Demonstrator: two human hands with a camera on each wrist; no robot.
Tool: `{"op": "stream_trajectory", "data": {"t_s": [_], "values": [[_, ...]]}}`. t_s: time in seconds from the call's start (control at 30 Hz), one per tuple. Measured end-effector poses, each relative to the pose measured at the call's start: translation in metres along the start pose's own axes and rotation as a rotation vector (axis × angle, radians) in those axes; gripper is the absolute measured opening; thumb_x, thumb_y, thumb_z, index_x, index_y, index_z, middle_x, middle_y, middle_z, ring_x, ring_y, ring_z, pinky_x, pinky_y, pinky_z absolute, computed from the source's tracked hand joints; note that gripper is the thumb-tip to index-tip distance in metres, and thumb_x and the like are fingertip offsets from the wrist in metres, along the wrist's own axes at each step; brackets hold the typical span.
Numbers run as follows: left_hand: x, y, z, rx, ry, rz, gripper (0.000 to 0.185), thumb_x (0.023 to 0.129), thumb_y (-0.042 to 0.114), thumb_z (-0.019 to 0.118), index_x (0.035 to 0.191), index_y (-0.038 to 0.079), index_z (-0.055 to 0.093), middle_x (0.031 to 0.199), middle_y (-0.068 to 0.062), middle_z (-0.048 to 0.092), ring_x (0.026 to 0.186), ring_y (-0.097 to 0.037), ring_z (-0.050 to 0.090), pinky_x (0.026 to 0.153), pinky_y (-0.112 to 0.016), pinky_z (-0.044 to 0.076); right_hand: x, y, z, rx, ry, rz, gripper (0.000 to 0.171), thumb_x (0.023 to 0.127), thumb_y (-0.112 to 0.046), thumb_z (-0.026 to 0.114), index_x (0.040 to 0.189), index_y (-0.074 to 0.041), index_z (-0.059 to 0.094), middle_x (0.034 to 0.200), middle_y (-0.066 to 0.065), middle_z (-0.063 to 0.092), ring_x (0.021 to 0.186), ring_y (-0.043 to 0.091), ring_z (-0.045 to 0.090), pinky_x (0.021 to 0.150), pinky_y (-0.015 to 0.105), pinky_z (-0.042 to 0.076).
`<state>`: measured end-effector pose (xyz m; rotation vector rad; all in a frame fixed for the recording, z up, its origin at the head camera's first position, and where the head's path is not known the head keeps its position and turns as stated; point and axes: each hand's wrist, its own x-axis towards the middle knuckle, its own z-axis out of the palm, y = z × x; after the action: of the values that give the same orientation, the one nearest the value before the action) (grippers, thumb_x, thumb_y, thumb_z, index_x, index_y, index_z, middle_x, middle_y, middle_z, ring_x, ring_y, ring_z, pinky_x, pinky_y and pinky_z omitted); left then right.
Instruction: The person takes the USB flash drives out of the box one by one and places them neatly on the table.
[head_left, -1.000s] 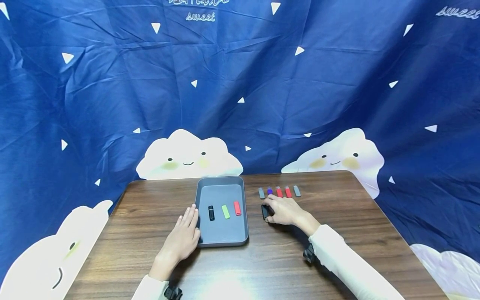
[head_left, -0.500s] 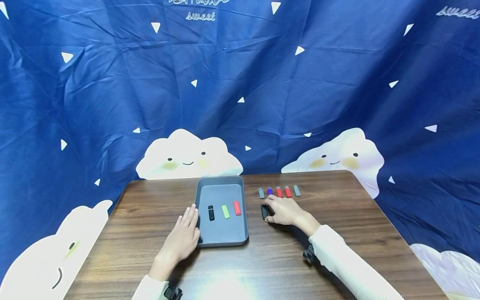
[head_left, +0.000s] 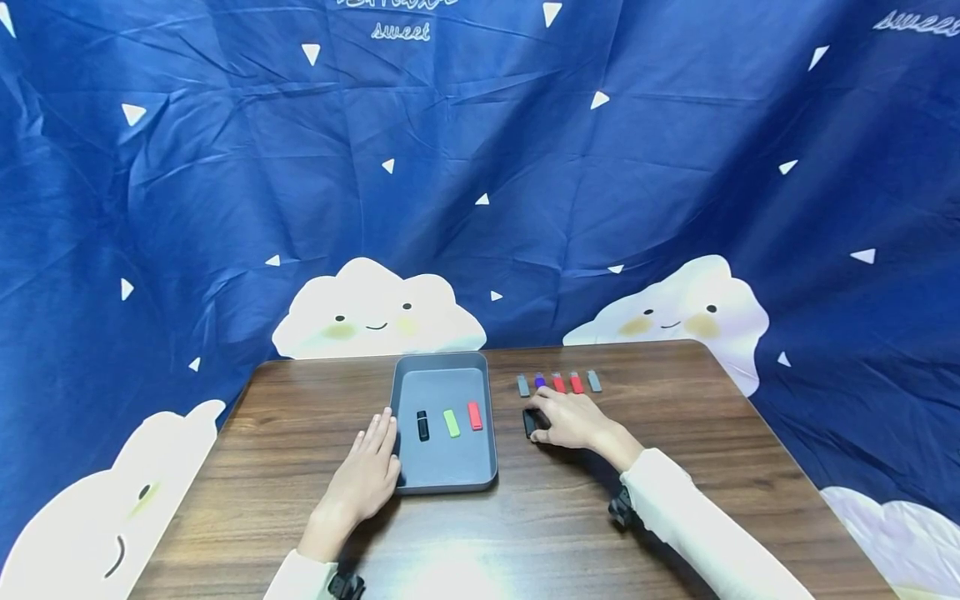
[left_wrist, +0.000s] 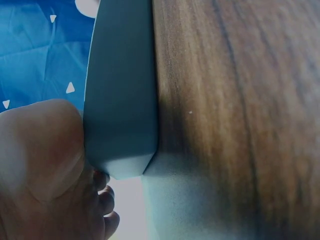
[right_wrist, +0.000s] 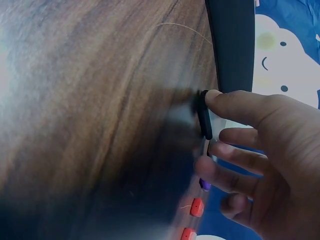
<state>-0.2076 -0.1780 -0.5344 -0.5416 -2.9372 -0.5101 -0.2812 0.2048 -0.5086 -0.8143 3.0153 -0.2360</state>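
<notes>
Head view: our left hand rests flat, steadying the tray; our right hand pinches a black stick for lifting.

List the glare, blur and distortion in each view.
Head view: lamp glare on the near table edge, wide-angle bending at the corners. Left wrist view: left hand and tray soft. Right wrist view: table blurred, right hand and black stick sharper.
</notes>
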Motion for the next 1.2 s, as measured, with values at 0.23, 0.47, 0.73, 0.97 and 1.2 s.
{"op": "stream_trajectory", "data": {"t_s": [0.23,0.47,0.73,0.97,1.2], "values": [[0.001,0.001,-0.001,0.009,-0.031,-0.018,0.060,0.108,0.015,0.049,0.160,-0.012,0.035,0.173,-0.026,0.028,0.161,-0.045,0.028,0.131,-0.062,0.028,0.000,-0.001,-0.008,-0.027,0.050,-0.027,0.041,0.095,-0.036,0.080,0.129,-0.014,0.074,0.121,0.002,0.069,0.087,0.018,0.069,0.062,0.039,0.056],[0.001,0.001,-0.001,0.033,-0.049,-0.025,0.060,0.109,0.015,0.048,0.161,-0.011,0.034,0.174,-0.025,0.027,0.162,-0.044,0.027,0.131,-0.060,0.028,0.003,-0.005,-0.013,-0.066,0.140,-0.066,0.022,0.096,-0.031,0.079,0.114,-0.020,0.077,0.109,-0.005,0.073,0.090,0.016,0.075,0.062,0.036,0.057],[0.001,0.001,0.000,0.031,-0.023,-0.008,0.059,0.107,0.014,0.046,0.159,-0.013,0.037,0.172,-0.027,0.029,0.160,-0.046,0.030,0.129,-0.062,0.031,0.010,-0.009,-0.024,-0.054,0.196,-0.097,0.009,0.096,-0.024,0.077,0.090,-0.025,0.071,0.090,-0.011,0.071,0.065,0.007,0.059,0.052,0.027,0.043],[0.001,0.002,-0.002,0.039,-0.035,-0.017,0.060,0.108,0.014,0.049,0.160,-0.012,0.036,0.173,-0.027,0.028,0.161,-0.046,0.029,0.131,-0.062,0.029,0.016,-0.018,-0.037,-0.089,0.228,-0.146,0.015,0.094,-0.022,0.078,0.084,-0.026,0.067,0.084,-0.012,0.069,0.060,0.011,0.060,0.045,0.028,0.038],[0.001,0.002,-0.001,0.042,-0.055,-0.027,0.060,0.109,0.015,0.048,0.161,-0.011,0.034,0.174,-0.025,0.026,0.162,-0.044,0.027,0.132,-0.060,0.027,0.023,-0.029,-0.045,-0.118,0.221,-0.186,0.010,0.093,-0.021,0.076,0.087,-0.025,0.069,0.085,-0.012,0.069,0.059,0.009,0.056,0.045,0.028,0.037]]}}
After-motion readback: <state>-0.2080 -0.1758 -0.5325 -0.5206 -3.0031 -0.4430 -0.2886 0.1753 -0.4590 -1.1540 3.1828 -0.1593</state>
